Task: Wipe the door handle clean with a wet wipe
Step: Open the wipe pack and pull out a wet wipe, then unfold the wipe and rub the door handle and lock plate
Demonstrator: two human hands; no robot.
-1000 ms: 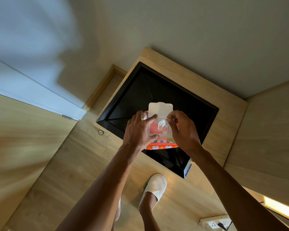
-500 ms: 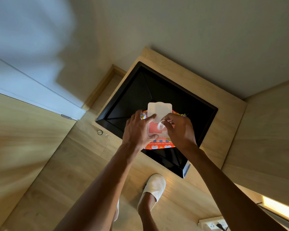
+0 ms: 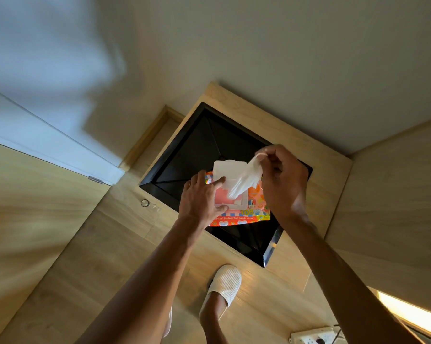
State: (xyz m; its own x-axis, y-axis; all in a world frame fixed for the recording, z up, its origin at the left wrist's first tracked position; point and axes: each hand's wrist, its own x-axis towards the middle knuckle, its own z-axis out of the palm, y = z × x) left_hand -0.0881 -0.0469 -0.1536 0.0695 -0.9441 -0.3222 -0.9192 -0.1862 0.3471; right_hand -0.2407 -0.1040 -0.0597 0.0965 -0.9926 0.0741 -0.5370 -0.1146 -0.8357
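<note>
The right hand (image 3: 282,184) is now lifting away from the packet, up and to the right, where half a second ago it was still picking at the opening with its fingertips down on the pack. Its grip is pinching the top corner of a wet wipe (image 3: 245,178), and the sheet is trailing in a twisted strand from those fingertips back down into the slot, so it is partly out but not yet free. The left hand (image 3: 201,202) is holding the wipes packet (image 3: 244,214) steady as before, fingers pressed onto the pink area by the opening and thumb clamped at the near edge, with the white flip lid (image 3: 228,170) standing open on the far side.

This suggests the fetching step is nearly done: one more pull should free the sheet, and a second sheet may be dragging up behind it.

The packet is being held above a black tray (image 3: 184,170) set into a light wooden worktop (image 3: 321,194). The door handle is not showing anywhere in this view, so the wiping itself is not yet begun. Near the bottom, a foot in a white slipper (image 3: 225,285) is standing on the wooden floor (image 3: 97,256), with a white power strip (image 3: 311,337) at the near right. Nothing is crowding the hands.
</note>
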